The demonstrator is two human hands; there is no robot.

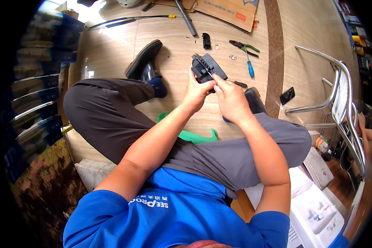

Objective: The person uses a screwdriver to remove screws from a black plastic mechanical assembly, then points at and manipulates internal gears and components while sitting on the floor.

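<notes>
My left hand [196, 91] is closed round the lower edge of a dark grey plastic housing [214, 65] with black ribbed parts on one face. Against that face, the fingers of my right hand [232, 99] are pinched together. A thin pale piece [210, 74] shows at their tips, too small to name. Beside the right hand a black handle [240, 84] sticks out; whether it belongs to the thing in the fingers I cannot tell. Just beyond the housing, a black plastic part [206, 41] lies on the floor.
Pliers [240, 45] and a blue-handled screwdriver [250, 68] lie beyond my right hand, near small loose pieces [232, 57]. A grey tube [186, 18] and flattened cardboard [229, 13] are farther off. A metal chair [339, 82] stands at right, by a black phone-like slab [287, 96].
</notes>
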